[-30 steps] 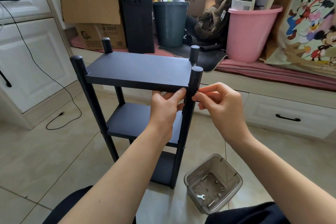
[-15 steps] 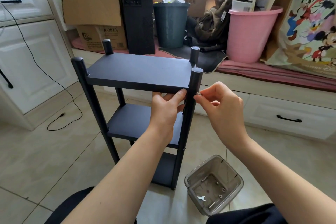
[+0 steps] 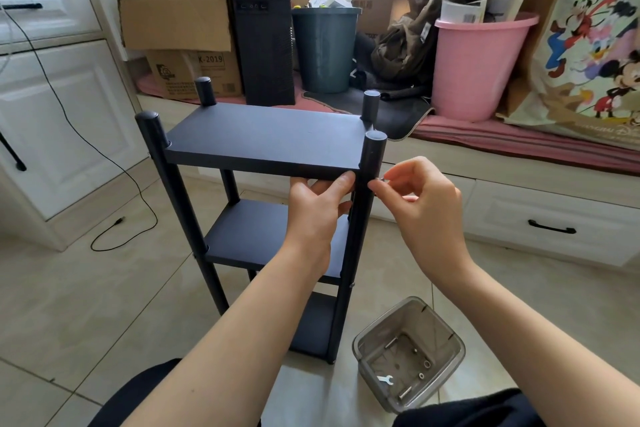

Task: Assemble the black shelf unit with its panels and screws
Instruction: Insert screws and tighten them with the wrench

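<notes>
The black shelf unit (image 3: 263,139) stands upright on the tiled floor with three panels between four round posts. My left hand (image 3: 317,208) grips the front edge of the top panel from below, thumb on the edge beside the near right post (image 3: 372,156). My right hand (image 3: 420,208) pinches a small silver screw (image 3: 381,179) against the right side of that post, just below the top panel. Most of the screw is hidden by my fingertips.
A clear plastic bin (image 3: 408,354) on the floor at the lower right holds a small wrench (image 3: 385,380) and a few screws and washers. Behind the shelf are a black computer tower (image 3: 263,35), a dark bin (image 3: 325,48), a pink bucket (image 3: 478,66) and cardboard boxes. A black cable (image 3: 114,163) trails over the floor at left.
My right hand has drawn slightly back from the post, so the screw shows between fingertips and post. The left hand stays on the top panel's edge.
</notes>
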### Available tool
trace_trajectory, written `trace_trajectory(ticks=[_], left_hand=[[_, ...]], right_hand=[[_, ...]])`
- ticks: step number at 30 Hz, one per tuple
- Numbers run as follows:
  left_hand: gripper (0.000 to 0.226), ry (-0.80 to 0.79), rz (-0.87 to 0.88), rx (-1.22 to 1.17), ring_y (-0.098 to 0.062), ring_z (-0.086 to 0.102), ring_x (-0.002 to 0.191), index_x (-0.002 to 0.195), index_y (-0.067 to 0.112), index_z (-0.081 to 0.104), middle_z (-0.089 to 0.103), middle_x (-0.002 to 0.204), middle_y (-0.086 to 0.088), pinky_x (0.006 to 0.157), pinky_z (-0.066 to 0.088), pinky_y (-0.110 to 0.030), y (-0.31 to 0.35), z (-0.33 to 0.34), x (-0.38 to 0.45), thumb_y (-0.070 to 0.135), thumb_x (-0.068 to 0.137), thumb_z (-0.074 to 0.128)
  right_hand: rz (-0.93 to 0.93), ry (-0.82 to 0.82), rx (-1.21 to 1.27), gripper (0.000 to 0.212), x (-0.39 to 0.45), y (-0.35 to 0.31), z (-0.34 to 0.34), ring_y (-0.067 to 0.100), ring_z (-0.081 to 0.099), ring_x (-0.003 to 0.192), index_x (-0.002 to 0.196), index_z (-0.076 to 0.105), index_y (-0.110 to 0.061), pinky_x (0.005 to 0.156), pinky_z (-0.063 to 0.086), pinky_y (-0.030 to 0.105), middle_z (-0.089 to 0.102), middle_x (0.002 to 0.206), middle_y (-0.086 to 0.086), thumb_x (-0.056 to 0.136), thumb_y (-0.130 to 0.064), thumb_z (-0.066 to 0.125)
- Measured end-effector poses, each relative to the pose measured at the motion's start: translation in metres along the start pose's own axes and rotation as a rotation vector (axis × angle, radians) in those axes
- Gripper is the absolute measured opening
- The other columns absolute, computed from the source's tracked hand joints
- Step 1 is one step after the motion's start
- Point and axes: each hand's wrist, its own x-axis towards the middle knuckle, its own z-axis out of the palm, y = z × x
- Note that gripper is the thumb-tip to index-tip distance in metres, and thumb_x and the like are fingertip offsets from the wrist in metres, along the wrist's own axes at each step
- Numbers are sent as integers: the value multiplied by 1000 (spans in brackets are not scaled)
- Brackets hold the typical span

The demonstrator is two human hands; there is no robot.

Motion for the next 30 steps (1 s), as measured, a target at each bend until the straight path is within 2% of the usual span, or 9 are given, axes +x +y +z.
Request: trace_trajectory(ticks=[5,8,16,24,30], left_hand=[[31,5,-8,-11,-13,74,95,121,14,55,77,94,8,65,56,-17,0,0,0,16,93,69],[31,9,-10,-20,-14,74,95,122,12,56,78,96,4,64,56,-17,0,1,0,15,94,68],[33,15,-19,-32,-15,74,96,123,13,54,77,98,4,65,57,-18,0,1,1,14,94,68],[39,-4,-20,-36,-17,73,101,129,14,51,76,103,3,73,59,-23,-1,1,1,17,94,68],[32,-15,-15,-29,-14,74,99,123,18,53,77,96,9,70,58,-21,-1,1,0,17,94,68]], right_hand=[[-5,-6,-1,7,-2,0,-3,4,69,75,90,70,-15,69,56,22,70,79,-11,86,-15,76],[-1,-18,15,7,-3,0,-4,8,72,80,92,71,-16,72,59,31,73,82,-7,88,-10,72],[4,-16,10,5,-2,-1,-4,8,71,79,92,71,-13,73,58,30,73,82,-5,89,-10,72],[-6,-13,-1,4,-1,0,-3,6,70,78,89,70,-17,71,56,24,72,80,-8,89,-14,73],[-18,-10,-25,4,0,2,-4,6,68,78,90,72,-17,72,55,24,71,81,-10,88,-20,74]])
